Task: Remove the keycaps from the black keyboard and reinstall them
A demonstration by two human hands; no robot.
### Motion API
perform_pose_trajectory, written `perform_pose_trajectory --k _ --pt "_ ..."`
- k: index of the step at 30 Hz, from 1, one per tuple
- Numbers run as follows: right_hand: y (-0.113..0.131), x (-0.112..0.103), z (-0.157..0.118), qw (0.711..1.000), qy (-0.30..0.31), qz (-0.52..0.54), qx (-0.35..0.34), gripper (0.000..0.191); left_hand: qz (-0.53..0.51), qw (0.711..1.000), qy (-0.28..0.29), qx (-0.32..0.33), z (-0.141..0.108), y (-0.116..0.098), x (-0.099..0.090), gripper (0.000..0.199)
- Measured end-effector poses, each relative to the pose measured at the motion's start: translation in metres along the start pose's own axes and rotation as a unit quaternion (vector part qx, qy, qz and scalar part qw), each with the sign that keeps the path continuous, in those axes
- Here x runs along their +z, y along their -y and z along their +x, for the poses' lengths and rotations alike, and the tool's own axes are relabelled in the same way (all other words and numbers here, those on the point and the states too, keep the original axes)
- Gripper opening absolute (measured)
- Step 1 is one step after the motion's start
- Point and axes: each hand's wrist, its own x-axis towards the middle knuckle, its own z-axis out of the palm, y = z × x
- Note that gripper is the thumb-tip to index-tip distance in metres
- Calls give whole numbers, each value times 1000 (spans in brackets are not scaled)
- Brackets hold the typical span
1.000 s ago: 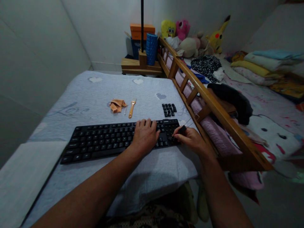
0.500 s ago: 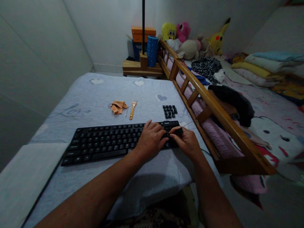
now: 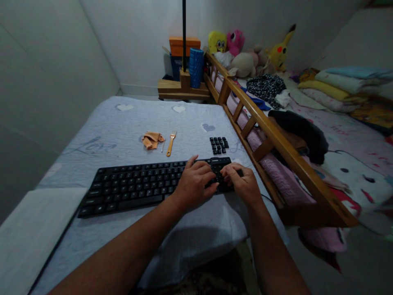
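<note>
A black keyboard [image 3: 135, 184] lies across the cloth-covered table, its number pad at the right end partly hidden by my hands. My left hand [image 3: 196, 178] rests on its right part, fingers spread over the keys and thumb apart. Over the number pad, my right hand [image 3: 241, 180] is closed around a black-handled keycap puller [image 3: 240, 173], mostly covered by the palm and fingers. Whether a key is also pinched at the fingertips cannot be made out. Behind the number pad, several loose black keycaps [image 3: 219, 145] lie in rows on the cloth.
An orange cloth [image 3: 152, 140], a cotton swab [image 3: 163, 145] and a yellow-handled brush [image 3: 171, 143] lie behind the keyboard. A wooden bed rail [image 3: 276, 143] borders the table's right side. At the left front is a white flat surface [image 3: 37, 229]. Boxes and a blue roller [image 3: 196, 67] stand behind.
My right hand has turned and its fingers have curled in. The puller's thin wires, visible before, are now hidden. My left hand has stayed nearly in place on the keyboard.
</note>
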Motion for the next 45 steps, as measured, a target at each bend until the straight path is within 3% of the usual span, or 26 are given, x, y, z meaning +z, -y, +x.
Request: perform_pose_trajectory --k 7,10,14,19,23,27,32,38,45 --pt "3 -1 5 998 -6 -24 -55 34 -12 999 -28 23 -1 2 3 10" --pt "2 -6 5 998 29 -21 -52 34 -29 998 -43 23 0 3 1 10" --pt "-2 -13 4 999 18 -25 -31 32 -41 998 -51 4 2 4 -4 8" --pt "0 -14 3 988 116 -75 -71 17 -46 997 -66 -14 2 4 -5 11" --pt "1 -12 3 986 119 -79 -84 15 -41 997 -67 -25 0 5 -3 11" --pt "-1 -18 13 985 107 -101 -95 13 -2 997 -47 -64 3 4 -5 16" --pt "-17 -33 52 976 21 -192 -99 15 130 979 10 -154 5 9 -7 30" --pt "-37 -33 93 963 30 -258 -66 14 212 947 110 -214 1 15 -5 37" --pt "-42 -25 99 952 54 -297 -46 17 223 942 148 -204 4 12 -9 33"
